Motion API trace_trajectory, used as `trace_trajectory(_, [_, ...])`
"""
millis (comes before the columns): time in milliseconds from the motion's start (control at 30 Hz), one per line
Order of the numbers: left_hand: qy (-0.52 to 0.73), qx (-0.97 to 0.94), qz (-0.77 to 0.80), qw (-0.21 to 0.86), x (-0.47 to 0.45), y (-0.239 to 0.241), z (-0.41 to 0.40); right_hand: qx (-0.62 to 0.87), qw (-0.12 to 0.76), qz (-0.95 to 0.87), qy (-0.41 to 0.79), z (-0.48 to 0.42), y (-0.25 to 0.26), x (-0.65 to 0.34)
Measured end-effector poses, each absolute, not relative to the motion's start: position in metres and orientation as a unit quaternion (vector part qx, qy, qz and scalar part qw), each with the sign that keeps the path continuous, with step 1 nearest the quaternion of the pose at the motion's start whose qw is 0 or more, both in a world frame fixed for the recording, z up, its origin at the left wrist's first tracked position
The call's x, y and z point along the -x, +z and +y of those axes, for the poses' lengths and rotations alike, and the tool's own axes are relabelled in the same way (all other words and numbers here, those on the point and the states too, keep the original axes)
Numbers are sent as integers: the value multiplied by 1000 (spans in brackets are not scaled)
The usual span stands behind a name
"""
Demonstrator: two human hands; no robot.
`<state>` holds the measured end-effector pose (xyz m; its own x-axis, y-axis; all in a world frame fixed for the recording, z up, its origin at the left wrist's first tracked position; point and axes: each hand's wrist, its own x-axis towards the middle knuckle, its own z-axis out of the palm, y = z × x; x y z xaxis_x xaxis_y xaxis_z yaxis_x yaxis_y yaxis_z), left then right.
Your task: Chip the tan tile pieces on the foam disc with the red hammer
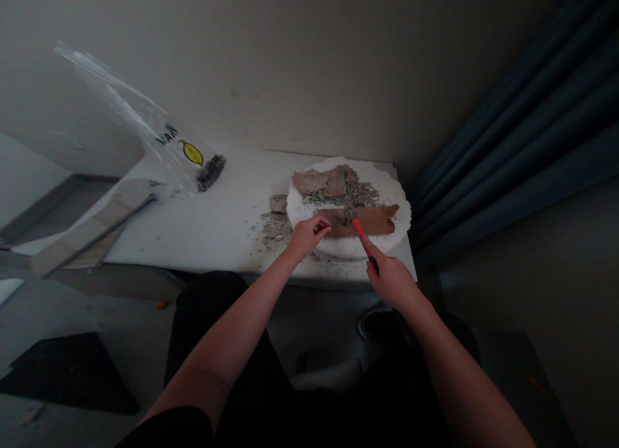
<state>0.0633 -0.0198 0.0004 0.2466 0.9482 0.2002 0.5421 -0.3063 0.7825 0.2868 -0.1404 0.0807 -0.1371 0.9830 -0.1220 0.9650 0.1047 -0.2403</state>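
Head view: white worktop (pixel 227 222) against wall (pixel 309 68), near dark curtain (pixel 522 126); right hand (pixel 391 279) grips red-handled tool (pixel 360 233), long axis slanting away leftward; left hand (pixel 305 235) curled, contents unclear.

It looks like a room corner turned makeshift workshop, judging by the rubble (pixel 275 230) strewn on the white tabletop (pixel 232 222) and the red-handled tool (pixel 360 231). A plain wall (pixel 309 68) and dark curtain (pixel 527 119) border it.

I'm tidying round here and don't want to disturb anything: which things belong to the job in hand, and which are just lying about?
Apparently in use:
- red-handled tool, in the right hand
- brown strip, by the left hand
- white round slab beneath

Apparently lying about:
- clear plastic bag
- black angular object
- orange scrap
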Motion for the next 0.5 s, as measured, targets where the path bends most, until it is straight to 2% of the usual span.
trace_trajectory(500, [359,-718,515,302,-67,3,-25,656,35,-742,135,-140,80,-286])
